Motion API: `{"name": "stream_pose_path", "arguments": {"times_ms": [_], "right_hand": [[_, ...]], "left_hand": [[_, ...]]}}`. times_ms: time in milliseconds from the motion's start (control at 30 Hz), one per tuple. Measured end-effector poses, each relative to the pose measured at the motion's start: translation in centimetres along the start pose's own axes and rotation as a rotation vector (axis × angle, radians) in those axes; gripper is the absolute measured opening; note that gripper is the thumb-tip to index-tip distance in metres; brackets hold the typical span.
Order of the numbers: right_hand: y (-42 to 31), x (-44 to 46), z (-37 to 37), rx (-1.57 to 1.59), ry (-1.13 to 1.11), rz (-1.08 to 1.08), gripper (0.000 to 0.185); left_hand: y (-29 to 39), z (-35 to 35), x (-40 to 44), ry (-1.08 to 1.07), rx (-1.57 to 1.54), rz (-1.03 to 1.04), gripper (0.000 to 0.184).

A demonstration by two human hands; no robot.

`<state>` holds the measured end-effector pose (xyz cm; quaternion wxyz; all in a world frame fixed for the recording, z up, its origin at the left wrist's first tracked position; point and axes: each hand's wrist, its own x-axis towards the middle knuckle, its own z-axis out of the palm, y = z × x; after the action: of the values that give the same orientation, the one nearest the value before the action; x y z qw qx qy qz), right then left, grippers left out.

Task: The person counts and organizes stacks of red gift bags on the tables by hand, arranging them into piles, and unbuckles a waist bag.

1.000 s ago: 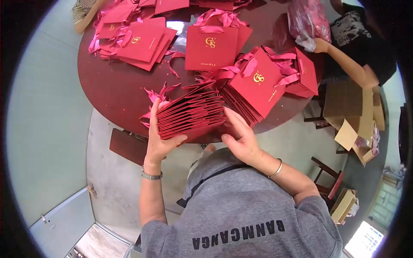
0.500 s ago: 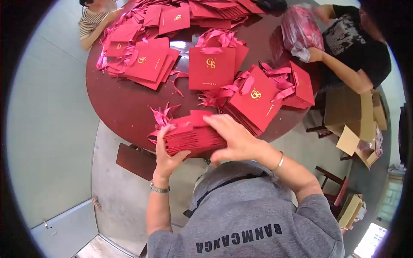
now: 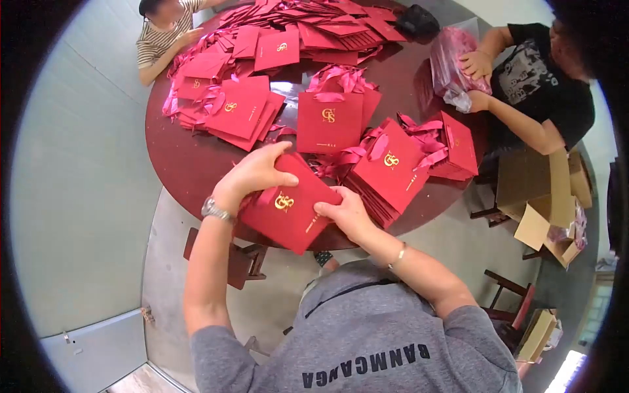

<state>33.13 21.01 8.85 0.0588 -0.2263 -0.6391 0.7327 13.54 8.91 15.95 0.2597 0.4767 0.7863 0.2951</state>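
Note:
I hold a stack of red paper gift bags (image 3: 285,209) over the near edge of the round table, its face with the gold logo turned up. My left hand (image 3: 259,173) grips the stack's upper left edge, the thumb lying on the top bag. At its right edge, my right hand (image 3: 346,213) pinches the stack with the thumb on the face. Just right of it rests a thick pile of gift bags (image 3: 390,160) with pink ribbon handles. Beyond my hands stands another group of bags (image 3: 329,124).
More red bags (image 3: 239,108) cover the left and far parts of the dark table (image 3: 180,177). At the right, a co-worker (image 3: 531,85) handles a clear plastic pack (image 3: 455,65). Another person (image 3: 164,36) sits at the far left. Cardboard boxes (image 3: 534,180) and a wooden stool (image 3: 239,259) stand below.
The stack has turned from edge-up to face-up, showing its logo. My left hand has moved up to its top edge, and my right hand has closed on its right side.

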Motion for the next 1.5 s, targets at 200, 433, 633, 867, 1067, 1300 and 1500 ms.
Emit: {"name": "stream_pose_path", "arguments": {"times_ms": [200, 433, 633, 867, 1067, 1300, 1500], "right_hand": [[2.4, 1.1, -0.4, 0.244, 0.206, 0.314, 0.023], [3.1, 1.3, -0.4, 0.306, 0.178, 0.248, 0.028], [5.2, -2.7, -2.1, 0.397, 0.109, 0.053, 0.041], [1.2, -7.5, -9.7, 0.19, -0.309, 0.559, 0.039], [0.9, -7.7, -17.6, 0.103, -0.603, 0.604, 0.033], [2.8, -9.9, -21.9, -0.011, -0.854, 0.725, 0.028], [4.0, -12.4, -23.1, -0.164, -1.04, 0.757, 0.027]], "left_hand": [[3.2, 7.1, -3.8, 0.617, 0.489, 0.145, 0.051], [1.1, 16.4, -6.3, 0.967, -0.028, -0.194, 0.05], [1.0, 16.7, -4.9, 1.031, -0.067, -0.223, 0.051], [3.5, 16.8, -5.5, 1.173, 0.126, -0.265, 0.063], [10.5, 23.0, -6.9, 1.516, -0.027, -0.591, 0.06], [18.5, 40.8, -6.6, 1.496, -0.135, -0.956, 0.062], [26.1, 53.2, -6.8, 1.283, -0.75, -1.169, 0.053]]}}
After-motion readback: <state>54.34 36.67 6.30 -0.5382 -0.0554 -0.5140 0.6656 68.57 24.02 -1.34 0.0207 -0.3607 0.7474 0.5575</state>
